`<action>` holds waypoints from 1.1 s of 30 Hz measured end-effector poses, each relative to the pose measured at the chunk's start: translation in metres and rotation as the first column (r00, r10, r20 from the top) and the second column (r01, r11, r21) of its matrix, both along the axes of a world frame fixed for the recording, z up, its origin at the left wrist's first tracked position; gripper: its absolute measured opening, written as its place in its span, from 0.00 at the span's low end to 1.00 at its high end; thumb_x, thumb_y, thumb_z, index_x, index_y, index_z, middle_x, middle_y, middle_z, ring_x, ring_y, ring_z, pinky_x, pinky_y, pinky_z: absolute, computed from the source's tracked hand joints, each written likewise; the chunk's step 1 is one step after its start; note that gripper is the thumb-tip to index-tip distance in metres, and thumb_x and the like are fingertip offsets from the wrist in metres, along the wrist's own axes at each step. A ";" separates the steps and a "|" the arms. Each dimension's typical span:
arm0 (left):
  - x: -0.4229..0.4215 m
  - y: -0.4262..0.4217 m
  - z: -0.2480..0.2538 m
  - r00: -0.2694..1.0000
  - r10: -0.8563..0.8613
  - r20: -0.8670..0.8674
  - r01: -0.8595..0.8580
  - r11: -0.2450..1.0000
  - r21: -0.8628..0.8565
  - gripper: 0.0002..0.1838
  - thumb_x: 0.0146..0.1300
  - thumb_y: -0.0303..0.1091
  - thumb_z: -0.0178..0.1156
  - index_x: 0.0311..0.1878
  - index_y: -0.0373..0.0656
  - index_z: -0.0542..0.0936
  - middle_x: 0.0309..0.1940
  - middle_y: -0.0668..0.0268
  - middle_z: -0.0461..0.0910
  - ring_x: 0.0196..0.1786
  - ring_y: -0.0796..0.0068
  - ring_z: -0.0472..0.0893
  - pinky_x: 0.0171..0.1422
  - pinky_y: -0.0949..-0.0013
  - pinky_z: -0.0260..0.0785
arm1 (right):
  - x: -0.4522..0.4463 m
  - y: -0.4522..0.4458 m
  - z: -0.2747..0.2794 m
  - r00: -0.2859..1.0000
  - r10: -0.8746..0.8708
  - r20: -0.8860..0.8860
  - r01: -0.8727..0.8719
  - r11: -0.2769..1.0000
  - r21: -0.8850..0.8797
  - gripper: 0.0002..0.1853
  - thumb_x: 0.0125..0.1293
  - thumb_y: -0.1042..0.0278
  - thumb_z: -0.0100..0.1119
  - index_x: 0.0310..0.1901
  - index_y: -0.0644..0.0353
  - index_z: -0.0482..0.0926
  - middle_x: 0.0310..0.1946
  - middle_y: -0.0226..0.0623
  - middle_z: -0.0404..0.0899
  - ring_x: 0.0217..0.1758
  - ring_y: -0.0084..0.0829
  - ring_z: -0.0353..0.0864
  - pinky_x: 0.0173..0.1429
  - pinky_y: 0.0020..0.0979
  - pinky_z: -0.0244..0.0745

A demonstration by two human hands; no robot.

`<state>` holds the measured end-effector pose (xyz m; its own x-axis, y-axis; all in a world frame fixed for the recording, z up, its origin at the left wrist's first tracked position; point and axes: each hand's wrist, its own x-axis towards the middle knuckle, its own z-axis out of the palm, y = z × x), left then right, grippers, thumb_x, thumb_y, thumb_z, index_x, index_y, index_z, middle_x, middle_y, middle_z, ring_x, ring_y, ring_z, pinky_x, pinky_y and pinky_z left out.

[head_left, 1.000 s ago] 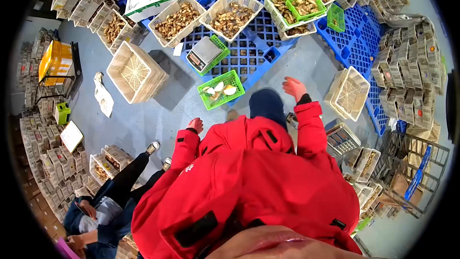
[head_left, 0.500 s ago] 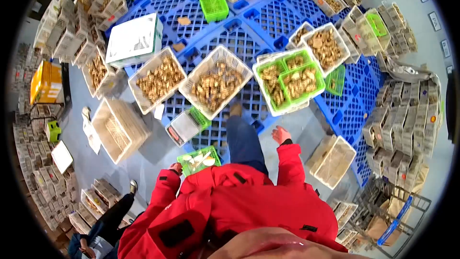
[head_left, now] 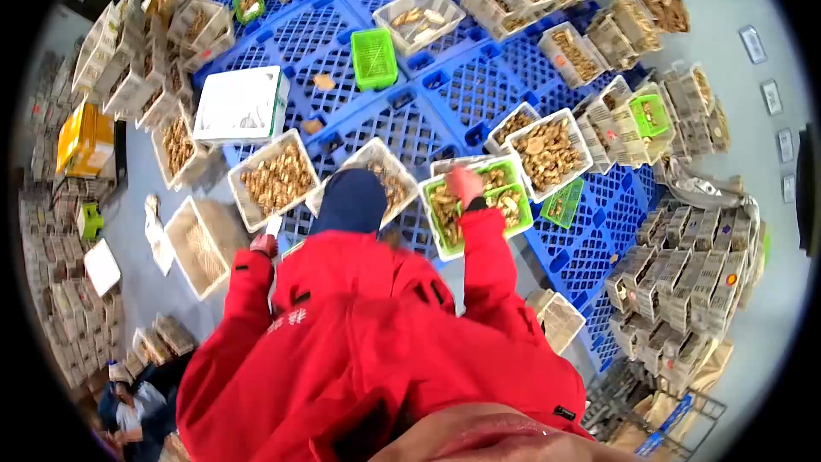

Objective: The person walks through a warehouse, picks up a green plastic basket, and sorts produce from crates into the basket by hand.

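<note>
My right hand (head_left: pixel 464 184) is over the divided green basket (head_left: pixel 452 253), at the divider between its sections. Its fingers are smeared, so I cannot make out whether they grip anything. Brown, mushroom-like pieces (head_left: pixel 445 212) fill the sections, and a white crate is under the basket. My left hand (head_left: pixel 265 245) is low on the left, just below a white crate (head_left: pixel 248 221) of similar pieces. Its fingers are too small and turned away to read. A second white crate (head_left: pixel 366 147) of pieces is partly hidden behind my dark blue knee.
A deep white crate (head_left: pixel 201 278) stands at left, below a white foam box (head_left: pixel 239 103). Blue pallets (head_left: pixel 410 128) cover the floor. A green basket (head_left: pixel 374 60) lies ahead. Stacked crates (head_left: pixel 684 248) line the right side. Another person (head_left: pixel 137 406) is at lower left.
My body leans forward and a knee now covers part of the middle crate. My right hand has moved up to the green basket; my left hand has moved up and left.
</note>
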<state>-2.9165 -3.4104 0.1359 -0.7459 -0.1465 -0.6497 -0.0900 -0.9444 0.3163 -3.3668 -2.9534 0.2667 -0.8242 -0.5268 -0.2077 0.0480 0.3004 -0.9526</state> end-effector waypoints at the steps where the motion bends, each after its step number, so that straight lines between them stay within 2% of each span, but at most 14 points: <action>1: -0.007 -0.002 0.007 0.996 -0.016 0.093 0.024 0.996 -0.083 0.18 0.55 0.49 0.41 0.35 0.44 0.70 0.37 0.59 0.72 0.42 0.58 0.69 0.43 0.53 0.60 | -0.017 -0.019 0.025 0.804 -0.182 0.566 0.387 0.883 -0.267 0.10 0.59 0.65 0.49 0.37 0.62 0.73 0.27 0.35 0.75 0.26 0.28 0.73 0.29 0.26 0.68; 2: -0.018 -0.006 0.012 0.984 -0.025 0.175 0.053 0.987 -0.153 0.18 0.55 0.49 0.41 0.36 0.43 0.70 0.37 0.59 0.71 0.42 0.58 0.69 0.44 0.54 0.59 | -0.037 -0.029 0.015 0.957 -0.176 0.229 0.229 0.947 -0.227 0.11 0.58 0.65 0.51 0.39 0.63 0.73 0.27 0.34 0.75 0.26 0.26 0.73 0.28 0.24 0.68; 4: -0.045 -0.013 0.018 0.956 -0.038 0.289 0.108 0.967 -0.230 0.19 0.56 0.49 0.41 0.38 0.43 0.69 0.39 0.59 0.71 0.44 0.59 0.69 0.45 0.54 0.59 | -0.065 -0.047 0.026 0.965 -0.123 0.231 0.181 0.952 -0.246 0.15 0.58 0.63 0.52 0.44 0.62 0.72 0.31 0.36 0.76 0.30 0.26 0.75 0.31 0.24 0.69; 5: -0.060 -0.019 0.018 0.944 -0.044 0.326 0.130 0.961 -0.246 0.19 0.56 0.49 0.40 0.39 0.43 0.69 0.40 0.59 0.71 0.45 0.59 0.68 0.46 0.54 0.59 | -0.074 -0.057 0.057 0.819 -0.097 0.565 0.315 0.900 -0.302 0.17 0.58 0.61 0.51 0.47 0.60 0.71 0.34 0.37 0.77 0.34 0.28 0.77 0.35 0.27 0.72; 12: -0.213 -0.090 -0.033 0.922 -0.132 0.363 0.208 0.962 -0.177 0.22 0.58 0.49 0.39 0.46 0.42 0.67 0.46 0.59 0.69 0.50 0.60 0.67 0.52 0.56 0.57 | -0.169 -0.092 0.011 0.702 -0.311 0.641 0.529 0.831 -0.175 0.17 0.59 0.61 0.51 0.45 0.64 0.71 0.30 0.33 0.74 0.29 0.23 0.74 0.30 0.21 0.68; 15: -0.327 -0.152 -0.083 0.965 -0.214 0.154 0.216 0.976 0.003 0.23 0.59 0.49 0.39 0.49 0.42 0.66 0.48 0.59 0.68 0.52 0.60 0.66 0.55 0.57 0.56 | -0.254 -0.110 -0.095 0.804 -0.277 0.527 0.416 0.894 -0.166 0.14 0.59 0.63 0.49 0.42 0.62 0.72 0.23 0.29 0.72 0.26 0.21 0.72 0.27 0.19 0.66; 17: -0.377 -0.177 -0.095 0.977 -0.212 -0.038 0.215 0.952 0.216 0.24 0.59 0.49 0.38 0.51 0.41 0.66 0.50 0.59 0.67 0.53 0.60 0.66 0.57 0.58 0.56 | -0.277 -0.164 -0.091 0.371 0.101 0.923 0.652 0.679 -0.336 0.10 0.59 0.63 0.44 0.38 0.56 0.73 0.15 0.26 0.65 0.15 0.22 0.63 0.18 0.24 0.57; 19: -0.409 -0.194 -0.086 0.940 -0.168 -0.297 0.284 0.867 0.409 0.25 0.60 0.49 0.38 0.53 0.41 0.65 0.51 0.59 0.67 0.55 0.61 0.65 0.59 0.58 0.55 | -0.275 -0.217 -0.102 0.499 -0.044 0.866 0.357 0.920 -0.159 0.09 0.59 0.62 0.45 0.35 0.54 0.74 0.16 0.24 0.67 0.16 0.20 0.63 0.19 0.23 0.57; 21: -0.455 -0.218 -0.080 0.836 -0.091 -0.541 0.399 0.777 0.487 0.26 0.61 0.50 0.37 0.55 0.41 0.65 0.53 0.59 0.66 0.56 0.61 0.65 0.60 0.59 0.55 | -0.316 -0.276 -0.096 0.670 -0.269 0.693 0.258 0.958 0.122 0.10 0.58 0.61 0.48 0.37 0.54 0.75 0.20 0.24 0.71 0.18 0.20 0.65 0.21 0.21 0.60; 23: -0.492 -0.279 -0.148 0.933 -0.358 -0.042 0.356 0.893 0.274 0.24 0.61 0.49 0.38 0.52 0.41 0.67 0.51 0.61 0.68 0.56 0.61 0.65 0.60 0.60 0.55 | -0.381 -0.326 -0.042 0.763 -0.203 0.613 0.275 0.961 -0.024 0.15 0.55 0.61 0.51 0.43 0.58 0.74 0.27 0.28 0.74 0.26 0.20 0.71 0.29 0.20 0.66; 24: -0.532 -0.255 -0.093 0.994 -0.104 0.010 0.073 0.762 0.643 0.20 0.57 0.47 0.42 0.43 0.41 0.71 0.41 0.59 0.73 0.41 0.61 0.72 0.39 0.59 0.64 | -0.392 -0.336 -0.039 0.773 -0.242 0.587 0.303 0.953 -0.007 0.15 0.56 0.61 0.51 0.44 0.58 0.74 0.27 0.28 0.75 0.26 0.20 0.71 0.29 0.20 0.66; 27: -0.553 -0.282 -0.147 0.910 -0.364 0.199 0.322 0.922 0.213 0.18 0.52 0.48 0.50 0.36 0.42 0.74 0.30 0.62 0.76 0.31 0.64 0.74 0.36 0.63 0.66 | -0.429 -0.331 -0.066 0.745 -0.204 0.635 0.285 0.958 -0.026 0.19 0.57 0.66 0.52 0.49 0.63 0.69 0.32 0.32 0.75 0.28 0.21 0.72 0.28 0.21 0.66; 29: -0.589 -0.279 -0.115 0.787 -0.356 0.503 0.512 0.832 -0.213 0.13 0.55 0.43 0.47 0.35 0.44 0.72 0.28 0.64 0.74 0.31 0.67 0.73 0.36 0.65 0.66 | -0.442 -0.327 -0.069 0.797 -0.289 0.530 0.230 0.957 0.175 0.20 0.55 0.64 0.55 0.49 0.62 0.70 0.30 0.32 0.76 0.28 0.21 0.73 0.28 0.21 0.67; 33: -0.652 -0.276 -0.074 0.630 -0.309 0.712 0.743 -0.025 -0.668 0.07 0.57 0.34 0.43 0.34 0.45 0.70 0.28 0.64 0.72 0.32 0.67 0.72 0.37 0.65 0.66 | -0.448 -0.313 -0.085 0.576 -0.443 0.687 0.443 0.875 0.193 0.16 0.55 0.61 0.56 0.43 0.59 0.73 0.28 0.33 0.76 0.26 0.23 0.74 0.28 0.23 0.70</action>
<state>-3.5686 -3.6866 0.0621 -0.7248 -0.3838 -0.5722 -0.6877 0.3524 0.6347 -3.8152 -3.2667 0.1820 -0.5653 -0.1357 -0.8136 0.8153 0.0577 -0.5761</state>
